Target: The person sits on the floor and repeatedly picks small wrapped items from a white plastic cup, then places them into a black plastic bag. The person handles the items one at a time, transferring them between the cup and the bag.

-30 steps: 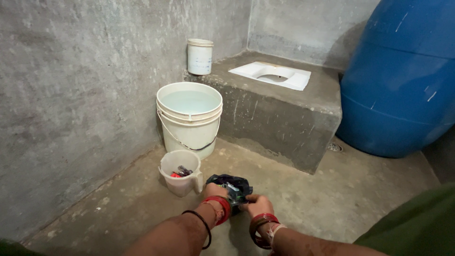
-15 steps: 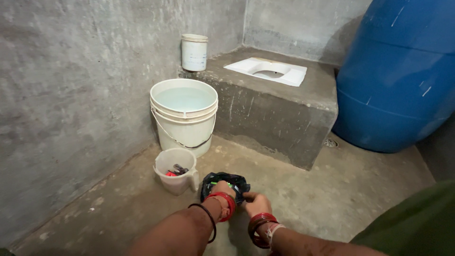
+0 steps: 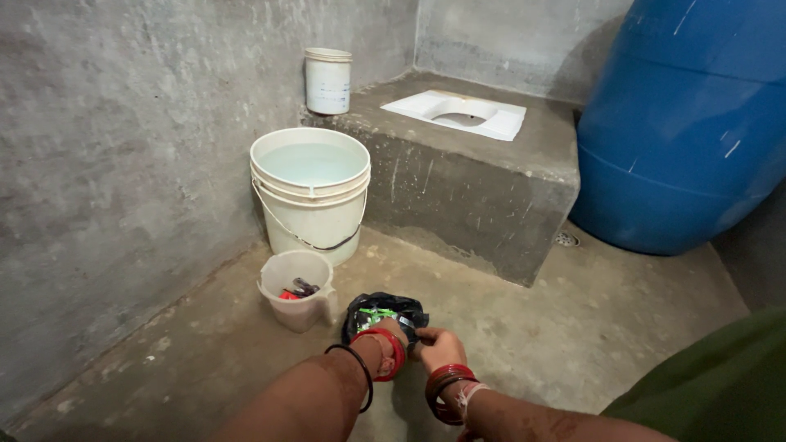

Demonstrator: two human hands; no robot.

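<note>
A black plastic bag (image 3: 383, 309) with green items inside sits on the concrete floor in front of me. My left hand (image 3: 391, 334) grips its near left rim, wrist ringed by red bangles and a black band. At the near right rim, my right hand (image 3: 438, 348) pinches the bag's edge; it also wears red bangles. Both hands hold the bag's mouth apart.
A small white mug (image 3: 295, 289) with small items stands left of the bag. Behind it is a white bucket (image 3: 311, 196) full of water. A raised concrete step holds a white squat pan (image 3: 458, 114) and a white jar (image 3: 327, 80). A big blue drum (image 3: 688, 123) stands right.
The view has shifted slightly; the bag's mouth is wider now, showing green items inside. My hands stay on its rim.
</note>
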